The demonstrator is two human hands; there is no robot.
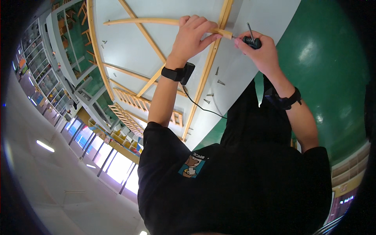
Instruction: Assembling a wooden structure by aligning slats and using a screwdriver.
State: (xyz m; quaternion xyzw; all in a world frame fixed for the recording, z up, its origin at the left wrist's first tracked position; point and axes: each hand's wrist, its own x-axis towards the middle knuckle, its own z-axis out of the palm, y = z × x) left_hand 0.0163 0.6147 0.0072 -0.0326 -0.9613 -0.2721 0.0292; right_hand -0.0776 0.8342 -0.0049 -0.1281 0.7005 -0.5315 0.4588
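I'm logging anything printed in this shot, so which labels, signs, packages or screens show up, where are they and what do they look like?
Shirt patch: on the black shirt's chest, lower middle; small teal rectangle with a brown-and-white cartoon figure, pale lettering above.
No packages or screens in view.

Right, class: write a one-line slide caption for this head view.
Left hand steadies a curved wooden slat while the right hand works a black-handled tool at its end.

A glossy green floor (333, 70) lies right of the hands. Far to their left stand grey shelves (58, 43), bright windows (117, 164) and ceiling strip lights (45, 146).
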